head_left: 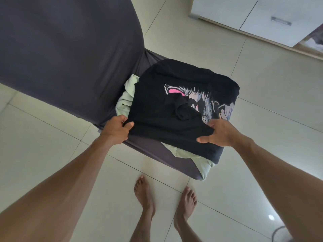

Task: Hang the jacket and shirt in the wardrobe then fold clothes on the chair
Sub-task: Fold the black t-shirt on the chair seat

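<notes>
A black T-shirt (167,109) with a pink and grey print lies spread over the seat of a chair (70,55) in a dark grey cover. Under it lies a pale green garment (126,96), showing at the left and at the front corner. My left hand (117,130) pinches the shirt's near left corner between thumb and fingers. My right hand (218,132) grips the shirt's near edge on the right, thumb stretched out on top and fingertips tucked under the cloth.
The chair's tall back fills the upper left. A white wardrobe (272,16) with a metal handle stands at the upper right, one door ajar with clothes inside. My bare feet (145,194) stand on pale floor tiles right before the chair.
</notes>
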### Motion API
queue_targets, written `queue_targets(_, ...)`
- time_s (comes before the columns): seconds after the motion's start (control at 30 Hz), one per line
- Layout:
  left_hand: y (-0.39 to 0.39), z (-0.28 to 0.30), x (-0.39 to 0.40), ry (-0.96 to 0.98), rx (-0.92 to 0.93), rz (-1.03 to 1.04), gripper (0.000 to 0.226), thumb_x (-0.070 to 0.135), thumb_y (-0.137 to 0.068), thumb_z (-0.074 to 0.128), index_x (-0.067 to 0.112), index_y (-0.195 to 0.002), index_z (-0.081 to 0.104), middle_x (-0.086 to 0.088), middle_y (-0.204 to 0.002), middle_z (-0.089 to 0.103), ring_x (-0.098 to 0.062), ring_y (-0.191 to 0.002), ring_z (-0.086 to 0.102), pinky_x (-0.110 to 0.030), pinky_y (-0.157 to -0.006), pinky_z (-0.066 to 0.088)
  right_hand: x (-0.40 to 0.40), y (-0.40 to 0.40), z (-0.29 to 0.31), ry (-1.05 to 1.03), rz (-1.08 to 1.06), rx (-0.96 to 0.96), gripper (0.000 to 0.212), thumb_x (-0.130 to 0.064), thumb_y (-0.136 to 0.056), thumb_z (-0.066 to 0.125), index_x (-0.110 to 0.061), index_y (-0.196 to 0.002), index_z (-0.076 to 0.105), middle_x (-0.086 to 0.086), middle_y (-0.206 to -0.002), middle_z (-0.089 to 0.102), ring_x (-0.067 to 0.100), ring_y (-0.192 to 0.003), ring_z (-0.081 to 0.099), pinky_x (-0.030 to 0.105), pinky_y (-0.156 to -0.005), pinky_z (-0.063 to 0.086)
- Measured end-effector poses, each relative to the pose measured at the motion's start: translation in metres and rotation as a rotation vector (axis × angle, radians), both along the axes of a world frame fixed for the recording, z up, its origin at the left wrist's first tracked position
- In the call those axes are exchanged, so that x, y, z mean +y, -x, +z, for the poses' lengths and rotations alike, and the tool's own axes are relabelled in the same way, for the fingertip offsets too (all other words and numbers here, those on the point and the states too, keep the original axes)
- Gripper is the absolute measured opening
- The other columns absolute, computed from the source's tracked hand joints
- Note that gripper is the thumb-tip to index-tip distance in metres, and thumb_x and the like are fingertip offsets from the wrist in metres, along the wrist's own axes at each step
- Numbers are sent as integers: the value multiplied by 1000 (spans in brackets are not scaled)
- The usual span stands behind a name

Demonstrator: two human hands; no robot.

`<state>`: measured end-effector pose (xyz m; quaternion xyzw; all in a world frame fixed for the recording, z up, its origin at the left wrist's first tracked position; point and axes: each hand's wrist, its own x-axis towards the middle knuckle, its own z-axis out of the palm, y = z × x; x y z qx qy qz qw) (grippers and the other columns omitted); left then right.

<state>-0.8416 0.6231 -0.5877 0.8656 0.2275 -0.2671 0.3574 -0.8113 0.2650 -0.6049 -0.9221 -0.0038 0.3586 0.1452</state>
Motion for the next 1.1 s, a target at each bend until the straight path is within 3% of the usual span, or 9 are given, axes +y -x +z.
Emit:
queue_targets(0.13,-3,-1,-9,-166,-60,-17,31,41,-99,56,15,-114,61,-10,-102,67,-35,-101,64,-52,-92,52,-20,2,3,-29,-25,26,45,-53,-87,67,-12,-106,65,10,-104,67,28,-88,63,32,-72,53)
queue_targets(0.23,-5,0,-23,-341,-62,-55,37,43,-100,52,16,-123,58,-12,-114,64,-37,-108,60,-46,-82,48,-26,6,6,-102,-62,38,40,-54,-92,60,-16,-103,63,5,-101,66,24,-87,64,25,-67,48)
queue_targets(0.37,-6,10,-57,-580,-273,-208,46,45,-96,55,15,-130,46,-13,-127,49,-37,-108,57,-43,-67,41,-31,15,3,-139,-68,32,20,-39,-98,57,-21,-106,57,3,-108,64,29,-96,64,37,-83,57)
queue_targets(0.47,-18,11,-99,-484,-464,-468,43,44,-96,57,21,-131,46,-7,-122,46,-28,-110,52,-42,-68,48,-30,17,1,-195,-105,-30,16,-34,-101,54,-21,-108,56,3,-110,64,30,-97,64,40,-87,58)
queue_targets(0.6,-42,4,-155,-448,-271,-803,44,46,-97,58,30,-137,52,-4,-125,48,-26,-117,48,-44,-85,49,-33,24,0,-154,-23,0,32,-45,-95,61,-19,-115,58,2,-109,64,26,-93,64,36,-83,57)
queue_targets(0.73,-51,2,-167,-499,-312,-786,21,30,-101,54,20,-112,70,-4,-114,58,-28,-107,56,-46,-84,50,-42,29,4,-10,107,121,51,-57,-83,69,-11,-104,66,6,-91,64,26,-82,63,36,-71,54)
queue_targets(0.9,-47,0,-158,-325,-549,-715,18,32,-97,55,15,-97,63,1,-99,58,-23,-96,58,-46,-75,53,-57,33,4,-184,6,228,42,-50,-86,70,-17,-111,70,3,-103,71,24,-95,67,41,-88,58)
queue_targets(1.0,-40,3,-175,-84,-612,-951,35,39,-90,61,26,-123,56,4,-117,52,-18,-106,49,-41,-86,50,-57,33,4,-238,0,247,39,-51,-89,65,-22,-114,70,-2,-103,70,20,-95,66,42,-89,58)
queue_targets(1.1,-38,2,-201,-160,-394,-1306,43,47,-90,58,41,-132,52,7,-134,37,-20,-123,33,-38,-100,38,-55,37,10,-292,-14,250,37,-49,-91,64,-23,-116,69,-3,-104,70,20,-96,65,38,-88,57)
